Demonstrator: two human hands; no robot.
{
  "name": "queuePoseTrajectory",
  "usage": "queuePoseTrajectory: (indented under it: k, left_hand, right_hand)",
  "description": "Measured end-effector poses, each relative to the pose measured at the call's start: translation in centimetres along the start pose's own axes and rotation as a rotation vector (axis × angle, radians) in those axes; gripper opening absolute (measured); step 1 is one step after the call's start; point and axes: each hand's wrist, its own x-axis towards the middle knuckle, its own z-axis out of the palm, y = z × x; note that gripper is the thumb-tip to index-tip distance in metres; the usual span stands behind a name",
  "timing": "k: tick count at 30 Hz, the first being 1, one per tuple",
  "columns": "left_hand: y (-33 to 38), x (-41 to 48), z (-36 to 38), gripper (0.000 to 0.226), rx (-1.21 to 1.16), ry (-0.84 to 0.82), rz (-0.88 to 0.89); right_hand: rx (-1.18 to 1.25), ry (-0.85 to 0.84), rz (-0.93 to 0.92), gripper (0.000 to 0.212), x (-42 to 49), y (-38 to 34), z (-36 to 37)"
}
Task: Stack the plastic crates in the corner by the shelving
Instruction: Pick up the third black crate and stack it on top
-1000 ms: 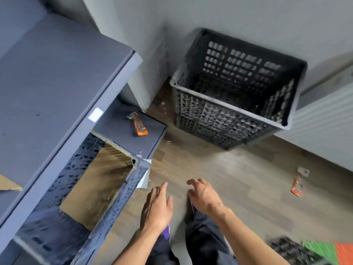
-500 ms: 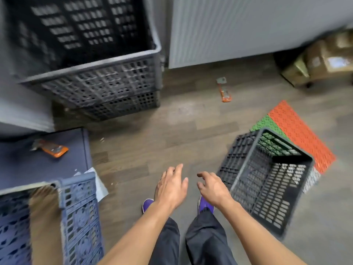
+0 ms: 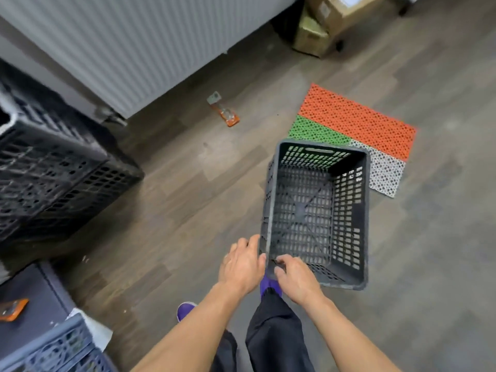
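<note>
A dark grey perforated plastic crate (image 3: 357,210) stands open side up on the wood floor, right of centre. My left hand (image 3: 240,265) lies against the outside of its near left corner, fingers fairly straight, thumb at the rim. My right hand (image 3: 295,281) has its fingers curled over the crate's near rim. At the left edge is a larger stack of black crates (image 3: 53,170), blurred, in the corner by the white ribbed panel.
A blue crate (image 3: 56,350) and a dark shelf board (image 3: 40,285) with an orange cutter (image 3: 13,308) sit bottom left. Another orange cutter (image 3: 224,114) lies on the floor. Orange, green and white mats (image 3: 354,116) lie behind the grey crate. Cardboard boxes (image 3: 322,20) stand top right.
My view has swung right, away from the black stack. Both hands have reached forward to the grey crate's near corner, and the right hand has taken hold of its rim.
</note>
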Motion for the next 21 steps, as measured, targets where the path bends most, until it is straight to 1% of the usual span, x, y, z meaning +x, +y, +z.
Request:
queuePoseTrajectory:
  k: [3, 6, 9, 13, 17, 21]
  left_hand:
    - [3.2, 2.7, 0.5, 0.052, 0.086, -0.034, 0.009]
    - [4.8, 5.5, 0.7, 0.05, 0.165, -0.055, 0.026]
    - [5.6, 8.4, 1.5, 0.052, 0.18, -0.079, 0.018]
    - [5.4, 11.9, 3.8, 0.055, 0.199, -0.145, -0.021]
    - [4.3, 14.8, 6.2, 0.055, 0.226, -0.189, -0.032]
    - [2.7, 17.5, 7.9, 0.055, 0.18, -0.199, -0.063]
  right_hand:
    - [0.093, 0.035, 0.027, 0.04, 1.6, 2.6, -1.9]
    - [0.215, 0.092, 0.113, 0.04, 3.0, 4.7, -3.0]
    - [0.283, 0.089, 0.169, 0.04, 4.2, 6.6, -2.5]
    - [0.414, 0.054, 0.248, 0.043, 5.1, 8.2, 0.3]
    - [0.512, 0.02, 0.329, 0.044, 6.4, 8.1, 4.0]
    - [0.556, 0.056, 0.332, 0.046, 8.1, 6.2, 7.5]
